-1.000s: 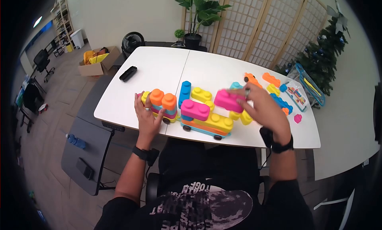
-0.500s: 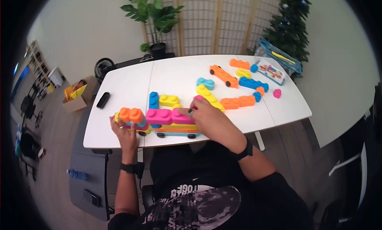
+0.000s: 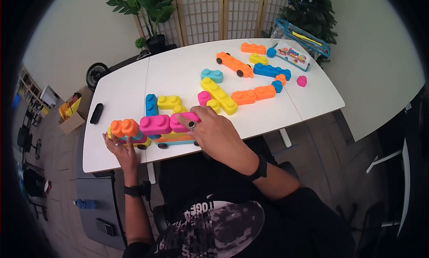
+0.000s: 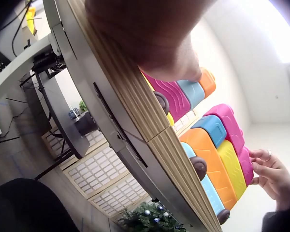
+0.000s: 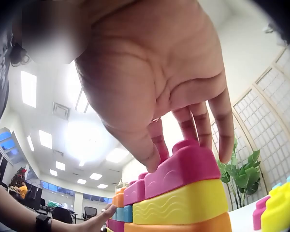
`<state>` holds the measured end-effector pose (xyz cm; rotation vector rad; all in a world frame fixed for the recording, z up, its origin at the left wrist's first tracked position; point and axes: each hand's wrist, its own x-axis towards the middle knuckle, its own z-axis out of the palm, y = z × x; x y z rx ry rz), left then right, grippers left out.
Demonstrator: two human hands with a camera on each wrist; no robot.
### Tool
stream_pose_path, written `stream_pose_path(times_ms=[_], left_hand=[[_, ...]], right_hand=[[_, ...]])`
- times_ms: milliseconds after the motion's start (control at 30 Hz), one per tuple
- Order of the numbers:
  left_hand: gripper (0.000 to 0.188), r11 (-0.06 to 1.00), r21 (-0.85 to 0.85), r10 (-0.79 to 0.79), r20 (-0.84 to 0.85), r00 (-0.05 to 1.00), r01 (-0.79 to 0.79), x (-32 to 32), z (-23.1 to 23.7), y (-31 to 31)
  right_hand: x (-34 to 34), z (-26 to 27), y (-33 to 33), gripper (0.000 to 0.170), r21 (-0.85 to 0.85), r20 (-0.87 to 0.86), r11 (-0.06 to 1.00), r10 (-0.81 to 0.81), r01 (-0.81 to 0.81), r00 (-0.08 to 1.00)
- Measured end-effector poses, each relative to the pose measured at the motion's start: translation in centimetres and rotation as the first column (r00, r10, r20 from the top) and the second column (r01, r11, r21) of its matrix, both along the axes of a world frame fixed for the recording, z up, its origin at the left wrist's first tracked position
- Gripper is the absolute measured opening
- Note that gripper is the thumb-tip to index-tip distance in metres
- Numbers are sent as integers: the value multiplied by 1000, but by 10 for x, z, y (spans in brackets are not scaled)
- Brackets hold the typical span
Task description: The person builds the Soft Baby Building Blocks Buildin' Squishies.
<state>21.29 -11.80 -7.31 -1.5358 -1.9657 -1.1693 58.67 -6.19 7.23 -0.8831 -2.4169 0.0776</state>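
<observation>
My right hand (image 3: 219,135) pinches a pink block (image 5: 183,169) between thumb and fingers. That block sits on a yellow block (image 5: 183,203), at the end of a wheeled stack with orange and light blue layers (image 4: 212,200) below. A second pink block (image 3: 154,125) stands on the same stack, end to end with the first, over a blue block (image 4: 213,129). My left hand (image 3: 125,156) holds a shorter wheeled stack (image 4: 171,94), its thumb on the near side. Orange blocks (image 3: 129,127) top this one, above light blue and pink layers.
Behind the stacks lie a blue block (image 3: 151,105) and a yellow block (image 3: 169,101). Rightward are a long yellow block (image 3: 219,96), an orange wheeled base (image 3: 234,65) and several loose blocks. A black case (image 3: 96,114) lies at the left; a clear bag (image 3: 290,35) stands at the back right.
My right hand has carried the pink block left onto the large stack, beside the other pink block. The left hand stays at the short stack. The head view has shifted right.
</observation>
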Motion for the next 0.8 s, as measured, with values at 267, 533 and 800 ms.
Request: stream_pose_path(times_ms=[267,533,800], left_hand=[[66,999,-22,44,-34,998,-45,-11,-12,3],[82,998,39,52,25,998,-53,9,0,4],[95,995,82,54,118,992,-64,26,13,2]], right_hand=[[-11,-38,5,69,-4,-171,1000,3,-4,985],[-10,-38,10,81,-85,-61,995,42,-47,997],[29,8,44,69,-252,-188,966,17,-65,982]])
